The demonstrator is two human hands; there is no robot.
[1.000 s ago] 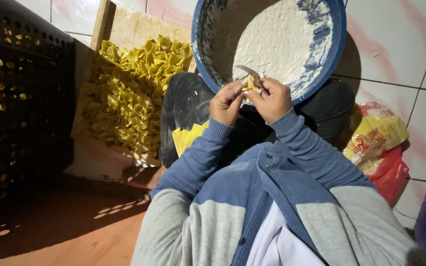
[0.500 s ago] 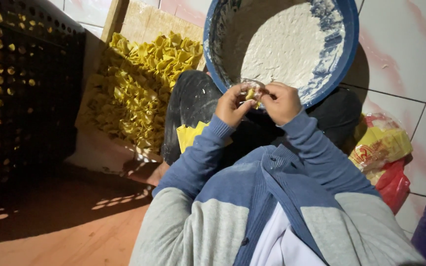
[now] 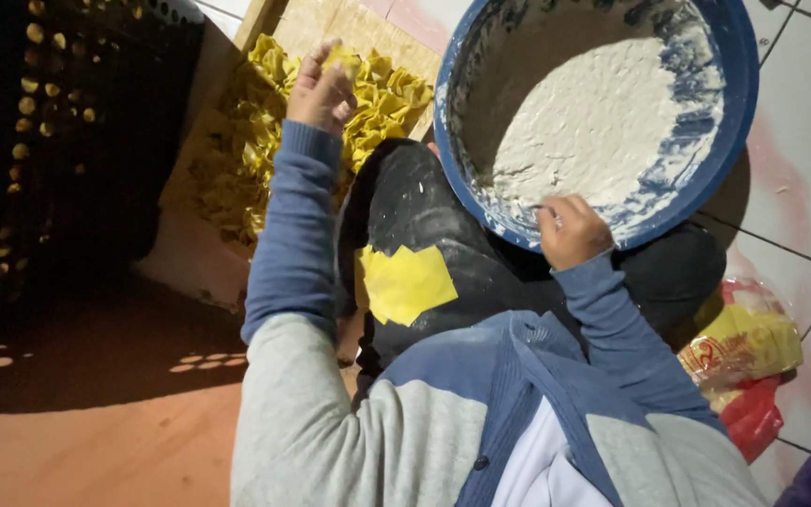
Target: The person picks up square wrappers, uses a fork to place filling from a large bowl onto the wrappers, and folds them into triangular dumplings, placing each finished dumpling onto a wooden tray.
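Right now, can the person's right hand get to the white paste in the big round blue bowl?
Probably yes. The right hand sits at the near rim of the big round blue bowl, and the white paste lies just beyond it with nothing between them.

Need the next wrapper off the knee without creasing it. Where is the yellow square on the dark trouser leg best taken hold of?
Pinch the yellow square wrapper at its right-hand corner, coming from the side of the right hand. It lies flat and thin on the dark trouser leg, so probably only an edge can be lifted, and that corner looks free of the blue sleeve.
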